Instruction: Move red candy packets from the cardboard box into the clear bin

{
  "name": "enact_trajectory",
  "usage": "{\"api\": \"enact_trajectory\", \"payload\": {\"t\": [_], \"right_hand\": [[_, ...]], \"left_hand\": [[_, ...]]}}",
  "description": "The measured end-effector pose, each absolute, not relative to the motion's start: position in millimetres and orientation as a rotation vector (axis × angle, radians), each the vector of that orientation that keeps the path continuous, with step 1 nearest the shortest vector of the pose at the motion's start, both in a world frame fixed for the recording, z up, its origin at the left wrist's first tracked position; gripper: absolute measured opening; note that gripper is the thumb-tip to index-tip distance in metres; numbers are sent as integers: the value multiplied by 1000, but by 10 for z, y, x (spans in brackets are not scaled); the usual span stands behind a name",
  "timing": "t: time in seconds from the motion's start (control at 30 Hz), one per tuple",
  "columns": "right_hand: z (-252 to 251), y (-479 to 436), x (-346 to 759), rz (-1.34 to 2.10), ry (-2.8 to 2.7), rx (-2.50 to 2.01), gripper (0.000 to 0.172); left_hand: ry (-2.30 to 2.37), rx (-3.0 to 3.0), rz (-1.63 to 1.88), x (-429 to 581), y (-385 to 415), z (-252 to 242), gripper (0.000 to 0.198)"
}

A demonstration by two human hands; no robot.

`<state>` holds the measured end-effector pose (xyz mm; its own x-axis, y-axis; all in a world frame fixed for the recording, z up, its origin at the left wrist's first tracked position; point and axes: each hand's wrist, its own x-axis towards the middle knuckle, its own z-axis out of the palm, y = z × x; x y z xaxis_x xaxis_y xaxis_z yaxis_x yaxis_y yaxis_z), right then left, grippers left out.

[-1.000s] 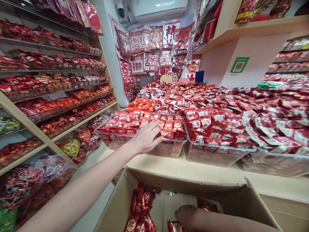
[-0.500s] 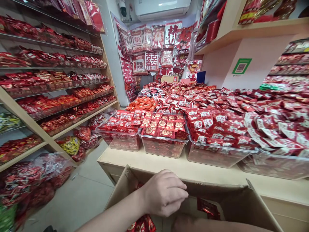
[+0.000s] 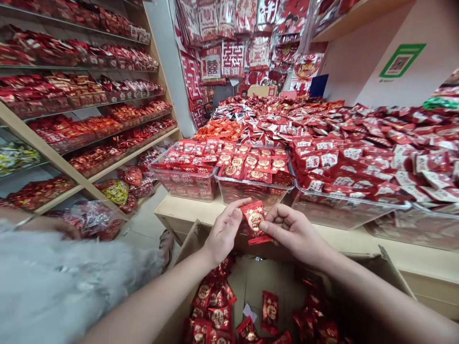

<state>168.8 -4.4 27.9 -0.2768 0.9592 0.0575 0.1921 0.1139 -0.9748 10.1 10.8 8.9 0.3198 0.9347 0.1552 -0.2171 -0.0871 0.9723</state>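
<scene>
Between my two hands, above an open cardboard box, is a red packet with a round gold print. My left hand pinches its left edge with thumb and fingers. On the packet's right side, the thumb and curled fingers of my right hand grip it. Inside the box lie several similar red packets, heaped at the left and right, with one near the middle. A clear bin filled with matching packets stands behind my hands.
More clear bins of red packets line the counter, with a large heap behind. Shelves of packets stand at left. A person in a fluffy white garment is close at lower left, one arm near a plastic bag.
Both hands have come up out of the box and now hold one red packet between them. The view has tilted down, showing more packets in the box. A person has appeared at left.
</scene>
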Motion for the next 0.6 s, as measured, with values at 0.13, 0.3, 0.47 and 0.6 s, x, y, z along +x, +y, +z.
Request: {"api": "enact_trajectory", "payload": {"t": [0.13,0.3,0.47,0.6], "right_hand": [[175,10,1723,1315,-1491,-1155,25],[63,60,1688,1345,-1409,-1113,26],[74,73,1724,1336,-1501,-1075,23],[118,49,1734,1244,-1574,-1086,19]], "left_hand": [[774,1168,1048,176,105,85,54],[820,1071,1079,205,115,62,59],[773,1091,1059,169,121,58,51],[799,1153,1075,132,134,74,28]]}}
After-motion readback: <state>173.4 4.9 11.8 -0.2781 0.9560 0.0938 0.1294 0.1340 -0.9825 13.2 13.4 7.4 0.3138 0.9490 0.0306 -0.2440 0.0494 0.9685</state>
